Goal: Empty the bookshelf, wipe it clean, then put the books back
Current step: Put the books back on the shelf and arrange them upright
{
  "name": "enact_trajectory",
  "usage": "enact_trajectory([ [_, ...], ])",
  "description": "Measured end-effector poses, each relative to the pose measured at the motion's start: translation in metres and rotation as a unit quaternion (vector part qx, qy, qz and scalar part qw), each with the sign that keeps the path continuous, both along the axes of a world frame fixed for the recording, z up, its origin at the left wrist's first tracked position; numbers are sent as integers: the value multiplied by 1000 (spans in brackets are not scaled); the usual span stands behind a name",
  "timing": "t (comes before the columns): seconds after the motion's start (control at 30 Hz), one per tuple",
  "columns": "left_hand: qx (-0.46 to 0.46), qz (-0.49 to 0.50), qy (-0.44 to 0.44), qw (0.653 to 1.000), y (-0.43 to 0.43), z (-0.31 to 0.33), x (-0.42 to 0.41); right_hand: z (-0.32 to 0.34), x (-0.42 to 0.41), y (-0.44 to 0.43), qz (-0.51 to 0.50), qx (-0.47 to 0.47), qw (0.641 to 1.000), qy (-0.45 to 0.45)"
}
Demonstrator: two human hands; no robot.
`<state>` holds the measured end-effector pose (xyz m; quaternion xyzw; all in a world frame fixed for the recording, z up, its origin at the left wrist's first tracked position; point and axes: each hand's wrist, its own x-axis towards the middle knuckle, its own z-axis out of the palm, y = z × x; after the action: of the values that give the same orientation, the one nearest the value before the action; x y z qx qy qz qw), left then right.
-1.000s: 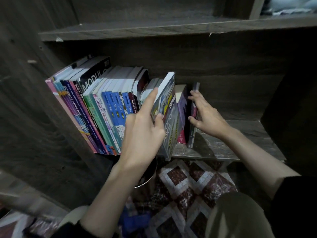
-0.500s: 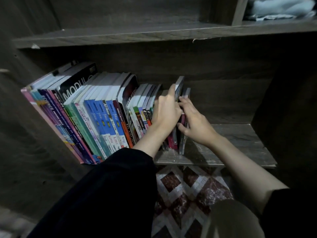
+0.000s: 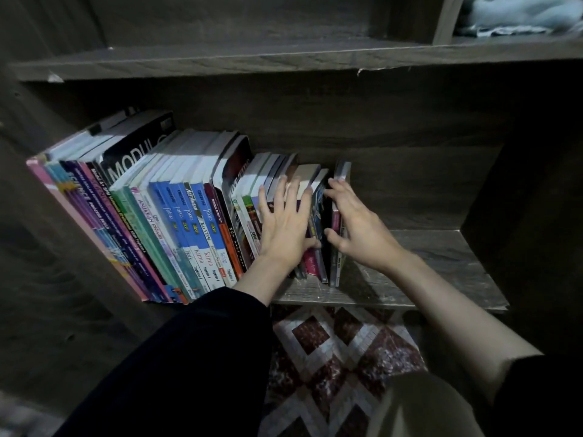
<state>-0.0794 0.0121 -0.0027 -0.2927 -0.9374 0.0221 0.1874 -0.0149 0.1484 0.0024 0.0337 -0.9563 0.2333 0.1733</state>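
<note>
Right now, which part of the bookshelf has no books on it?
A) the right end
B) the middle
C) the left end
A: the row of books fills the left side and ends at the thin book by the right hand, with only bare shelf board to the right of it.

cloth (image 3: 517, 14): cut by top edge | left hand (image 3: 285, 222): covers some spines | books (image 3: 189, 222): small spine print unreadable
</note>
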Motion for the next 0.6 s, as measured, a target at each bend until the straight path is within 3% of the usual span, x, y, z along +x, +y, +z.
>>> enact_trajectory([
  [0.27, 25, 42, 74, 996, 22, -20, -8, -3, -12, -2, 14, -2, 1000, 6],
  [0.43, 4, 2, 95, 996, 8, -22, -9, -4, -20, -9, 22, -7, 1000, 7],
  [0.6, 135, 4, 72, 988, -14, -40, 1, -11, -20, -13, 19, -16, 999, 20],
])
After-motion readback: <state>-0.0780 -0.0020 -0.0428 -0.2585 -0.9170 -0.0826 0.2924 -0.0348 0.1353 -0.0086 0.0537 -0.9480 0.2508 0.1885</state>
